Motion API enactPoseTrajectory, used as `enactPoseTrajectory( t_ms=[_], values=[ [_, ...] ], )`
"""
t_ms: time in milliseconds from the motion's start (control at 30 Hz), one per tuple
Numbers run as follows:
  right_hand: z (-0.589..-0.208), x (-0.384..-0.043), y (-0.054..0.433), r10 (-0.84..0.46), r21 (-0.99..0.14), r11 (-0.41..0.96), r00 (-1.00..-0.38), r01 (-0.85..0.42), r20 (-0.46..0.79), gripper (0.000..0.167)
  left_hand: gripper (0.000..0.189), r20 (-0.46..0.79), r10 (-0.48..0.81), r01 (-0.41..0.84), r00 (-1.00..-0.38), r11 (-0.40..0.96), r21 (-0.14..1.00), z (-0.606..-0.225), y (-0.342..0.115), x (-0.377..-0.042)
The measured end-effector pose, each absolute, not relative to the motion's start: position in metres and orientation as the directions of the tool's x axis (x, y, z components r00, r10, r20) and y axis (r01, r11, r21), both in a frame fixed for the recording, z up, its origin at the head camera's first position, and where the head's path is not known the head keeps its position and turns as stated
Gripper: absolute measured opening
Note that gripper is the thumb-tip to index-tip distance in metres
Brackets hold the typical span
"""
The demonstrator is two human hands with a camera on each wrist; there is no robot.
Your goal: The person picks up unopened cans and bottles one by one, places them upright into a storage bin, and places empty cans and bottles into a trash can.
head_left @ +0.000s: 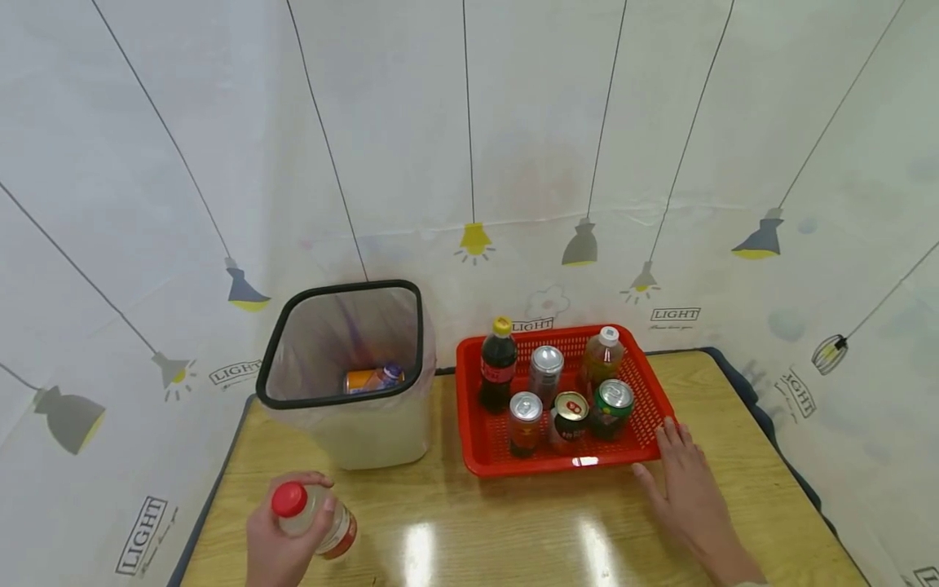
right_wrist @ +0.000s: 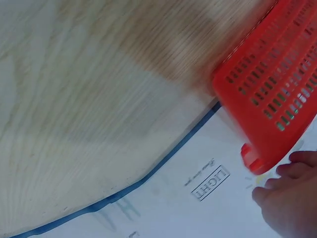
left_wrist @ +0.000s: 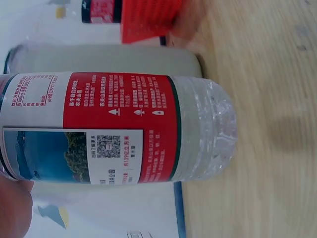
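My left hand (head_left: 273, 542) grips a clear plastic water bottle (head_left: 337, 530) with a red cap, held tilted at the front left. In the left wrist view, the red and white label of this water bottle (left_wrist: 158, 124) shows, with its clear base to the right. With fingers extended, my right hand (head_left: 689, 497) is at the front right corner of a red plastic basket (head_left: 539, 465). The right wrist view has the fingertips right at the rim of that basket (right_wrist: 262, 144). In the basket stand a cola bottle (head_left: 498, 367), a white-capped bottle (head_left: 604, 355) and several drink cans (head_left: 525, 424).
Left of the basket stands a pale bin (head_left: 381, 440) with a black rim and a liner; an orange can (head_left: 359, 381) and a purple item (head_left: 391, 375) lie inside. A printed sheet (head_left: 528, 163) rises behind the wooden table (head_left: 484, 530).
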State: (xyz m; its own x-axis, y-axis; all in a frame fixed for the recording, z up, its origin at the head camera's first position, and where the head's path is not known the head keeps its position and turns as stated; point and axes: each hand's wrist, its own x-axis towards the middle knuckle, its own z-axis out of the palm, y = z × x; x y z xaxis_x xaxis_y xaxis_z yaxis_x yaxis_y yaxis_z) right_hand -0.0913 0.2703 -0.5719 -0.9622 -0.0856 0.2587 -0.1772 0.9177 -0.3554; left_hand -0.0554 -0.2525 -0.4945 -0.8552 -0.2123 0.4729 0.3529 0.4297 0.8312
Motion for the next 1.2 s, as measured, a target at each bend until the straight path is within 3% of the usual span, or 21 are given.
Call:
enactPoseTrajectory(
  t_ms=[233, 467, 667, 967, 1200],
  values=[
    [-0.574, -0.087, 0.279, -0.058, -0.361, 0.924, -0.981, -0.124, 0.188, 0.082, 0.038, 0.501, -0.058, 0.466, -0.863, 0.29, 0.836, -0.479, -0.222, -0.064],
    [-0.576, -0.087, 0.279, -0.049, -0.364, 0.925, -0.983, -0.111, 0.174, 0.083, 0.041, 0.644, 0.09, 0.65, -0.76, 0.136, 0.748, -0.462, -0.185, -0.079],
    [-0.577, -0.088, 0.279, -0.056, -0.363, 0.923, -0.978, -0.128, 0.202, 0.081, 0.035, 0.701, 0.145, 0.714, -0.698, 0.076, 0.696, -0.445, -0.154, -0.097],
    [-0.579, -0.088, 0.281, -0.058, -0.356, 0.924, -0.972, -0.139, 0.228, 0.08, 0.03, 0.672, 0.134, 0.685, -0.728, 0.095, 0.723, -0.429, -0.11, -0.132],
    [-0.579, -0.087, 0.28, -0.066, -0.359, 0.921, -0.97, -0.149, 0.235, 0.079, 0.027, 0.592, 0.102, 0.599, -0.8, 0.192, 0.777, -0.428, -0.083, -0.156]
  ],
)
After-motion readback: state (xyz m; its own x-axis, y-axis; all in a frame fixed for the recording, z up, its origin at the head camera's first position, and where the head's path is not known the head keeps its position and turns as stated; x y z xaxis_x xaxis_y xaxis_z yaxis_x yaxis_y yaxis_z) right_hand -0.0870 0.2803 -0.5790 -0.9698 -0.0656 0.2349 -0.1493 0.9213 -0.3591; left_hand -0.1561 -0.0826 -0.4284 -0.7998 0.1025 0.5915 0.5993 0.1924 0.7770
